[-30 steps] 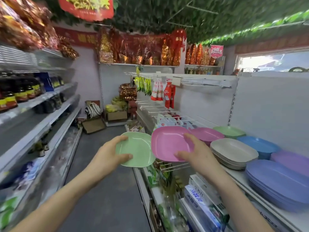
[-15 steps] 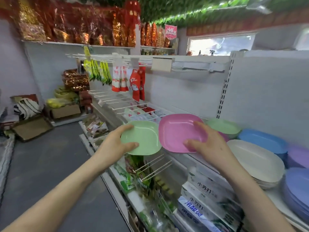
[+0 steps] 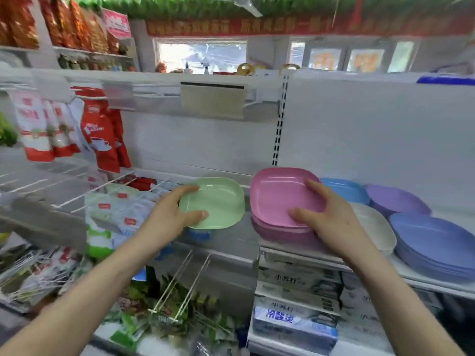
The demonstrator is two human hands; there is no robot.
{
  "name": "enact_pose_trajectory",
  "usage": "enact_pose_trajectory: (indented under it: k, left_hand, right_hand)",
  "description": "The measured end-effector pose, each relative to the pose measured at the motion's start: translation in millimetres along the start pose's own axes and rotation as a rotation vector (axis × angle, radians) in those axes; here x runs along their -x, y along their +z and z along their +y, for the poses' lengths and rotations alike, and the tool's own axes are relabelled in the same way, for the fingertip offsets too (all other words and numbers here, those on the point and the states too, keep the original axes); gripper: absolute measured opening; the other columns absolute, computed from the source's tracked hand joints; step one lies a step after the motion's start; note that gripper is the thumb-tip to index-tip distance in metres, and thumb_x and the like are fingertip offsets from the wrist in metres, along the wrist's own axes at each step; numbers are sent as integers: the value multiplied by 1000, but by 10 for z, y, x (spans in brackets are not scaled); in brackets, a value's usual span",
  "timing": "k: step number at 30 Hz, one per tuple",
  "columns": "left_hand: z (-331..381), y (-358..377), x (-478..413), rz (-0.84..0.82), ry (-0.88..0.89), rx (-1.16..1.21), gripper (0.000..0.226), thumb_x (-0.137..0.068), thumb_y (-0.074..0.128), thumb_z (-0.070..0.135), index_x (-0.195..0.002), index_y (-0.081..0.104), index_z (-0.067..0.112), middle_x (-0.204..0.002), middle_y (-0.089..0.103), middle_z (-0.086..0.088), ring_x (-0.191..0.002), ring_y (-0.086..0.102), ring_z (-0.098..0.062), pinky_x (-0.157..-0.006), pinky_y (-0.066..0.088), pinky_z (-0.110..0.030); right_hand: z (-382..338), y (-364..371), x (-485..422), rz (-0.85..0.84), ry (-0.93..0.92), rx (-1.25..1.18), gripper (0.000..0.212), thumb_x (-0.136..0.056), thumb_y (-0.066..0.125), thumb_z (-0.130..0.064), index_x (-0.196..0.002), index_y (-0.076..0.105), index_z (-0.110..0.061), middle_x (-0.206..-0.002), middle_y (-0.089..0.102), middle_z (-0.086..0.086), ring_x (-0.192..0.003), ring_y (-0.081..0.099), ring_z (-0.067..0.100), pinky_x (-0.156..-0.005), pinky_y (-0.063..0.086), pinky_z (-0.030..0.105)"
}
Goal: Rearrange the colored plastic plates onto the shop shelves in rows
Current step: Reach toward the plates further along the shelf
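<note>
**Q:** Where does the shelf (image 3: 231, 242) leave passage?

**A:** A bare strip lies between the green plate (image 3: 218, 201), gripped by the left hand (image 3: 167, 219), and the pink stack (image 3: 277, 235). There is open air above every plate, up to the rail (image 3: 212, 100) and back to the rear panel (image 3: 200, 142).

**Q:** What closes the right side?

**A:** The pink plate (image 3: 280, 194), gripped by the right hand (image 3: 334, 222), sits on top of the pink stack. Blue (image 3: 344, 188), purple (image 3: 395, 199), white (image 3: 372, 224) and violet (image 3: 437, 242) stacks crowd close beside and behind it.

**Q:** And the left?

**A:** Wire dividers (image 3: 77, 186) jut forward, and hanging red sachets (image 3: 102, 140) drop before the panel.
</note>
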State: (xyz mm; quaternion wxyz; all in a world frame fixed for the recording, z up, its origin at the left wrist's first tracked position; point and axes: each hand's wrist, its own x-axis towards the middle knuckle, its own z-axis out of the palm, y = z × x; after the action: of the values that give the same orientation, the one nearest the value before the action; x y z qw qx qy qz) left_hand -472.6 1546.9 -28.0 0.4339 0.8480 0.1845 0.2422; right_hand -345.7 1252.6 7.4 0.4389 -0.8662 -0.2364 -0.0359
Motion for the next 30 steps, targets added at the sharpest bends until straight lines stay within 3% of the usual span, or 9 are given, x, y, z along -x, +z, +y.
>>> enact_pose_trajectory:
  k: [2,4,6,8,11,15,20,26,30]
  left_hand:
    - [9,58,-105,-40,25,23,63,-84,84,23,-140,58,30,-133,60,7,-112,62,-8,-89,51,-23]
    - [36,118,-192,-59,47,24,62,-84,83,23,-140,57,31,-132,59,8,-102,59,3,-73,47,-10]
    - [53,169,-275,-70,55,39,61,-86,82,20,-141,57,30,-132,58,6,-94,56,7,-62,44,-3]
    - [70,193,-333,-81,62,61,61,-87,81,18,-142,57,28,-130,58,5,-93,55,7,-60,43,-2]
    - [100,168,-422,-87,72,90,62,-84,83,20,-140,58,29,-132,60,4,-99,60,-1,-71,51,-15]
    - [105,79,-522,-90,63,111,62,-84,84,21,-140,59,30,-133,60,0,-100,68,-23,-85,60,-39]
    - [120,12,-562,-74,78,112,60,-86,81,23,-141,57,31,-134,58,2,-99,67,-21,-82,59,-36]
    - [104,-18,-585,-54,70,96,60,-88,80,22,-143,55,29,-134,57,1,-99,64,-16,-76,57,-29]
    - [77,12,-593,-47,60,83,61,-88,79,22,-143,55,29,-134,56,1,-102,62,-13,-75,56,-27]
  right_hand:
    - [-5,-67,47,39,42,33,79,-85,81,-31,-155,45,-24,-150,55,0,-129,56,15,-107,42,29]
    - [-22,-144,62,42,75,91,76,-89,78,-30,-156,43,-25,-139,59,-5,-102,65,2,-84,41,8]
    - [-50,-210,61,24,117,149,73,-93,74,-33,-157,40,-26,-131,60,-6,-84,65,-6,-62,35,7]
    - [-46,-239,40,10,124,200,75,-93,72,-39,-159,37,-28,-152,53,-5,-125,59,9,-73,29,15]
    - [-102,-227,6,-27,123,291,75,-94,70,-42,-159,37,-26,-159,45,-5,-140,47,18,-77,27,21]
    - [-181,-177,-89,-134,93,420,69,-94,68,-48,-155,42,-26,-152,53,-3,-133,52,19,-74,28,23]
    - [-112,-98,-320,-288,96,577,71,-86,65,-68,-141,56,-25,-137,63,-2,-124,59,21,-101,47,38]
    - [49,-15,-504,-390,26,835,68,-76,54,-89,-90,64,-22,-86,65,-5,-85,61,17,-70,47,35]
    - [182,58,-554,-373,-50,950,69,-70,42,-95,-76,55,-27,-81,51,-7,-89,53,22,-71,42,37]
